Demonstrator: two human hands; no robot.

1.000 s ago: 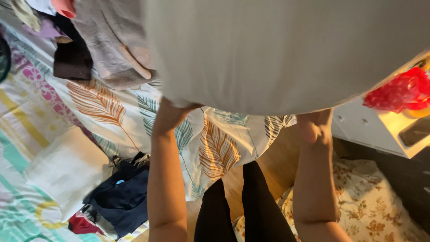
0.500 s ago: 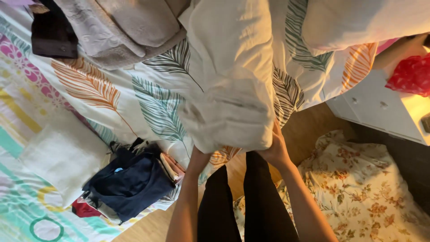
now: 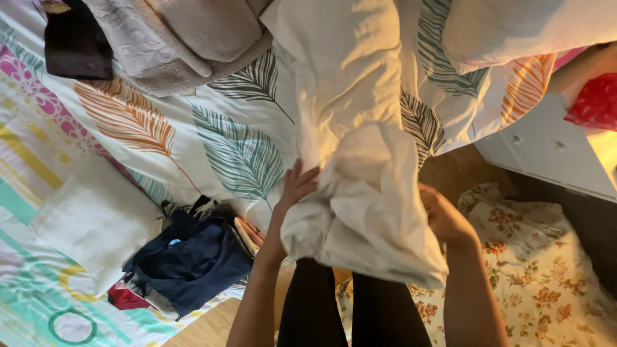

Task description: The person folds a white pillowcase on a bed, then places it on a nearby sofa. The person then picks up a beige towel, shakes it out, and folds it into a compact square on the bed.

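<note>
A bunched white cotton cloth (image 3: 366,205) hangs in front of the person's legs, at the edge of the bed, gathered into a thick fold between the two hands. The left hand (image 3: 297,187) presses flat against its left side, fingers spread upward; the right hand (image 3: 443,215) grips its right side, fingers partly buried in the fabric. The hands stand apart, with the bundle between them.

Behind the cloth, one white bedcover with large teal, orange and dark feather prints (image 3: 212,135) is spread over the bed. On it lie one heap of beige towelling (image 3: 173,45) at the top, one dark brown garment (image 3: 74,42) beside it, one folded white towel (image 3: 96,218) to the left, and one navy blue bag or garment (image 3: 186,257) near the left hand. One red crinkled plastic package (image 3: 594,103) sits at the right edge, above one white drawer unit (image 3: 546,151) with two round knobs. One cream floral rug (image 3: 540,283) covers the floor below.
</note>
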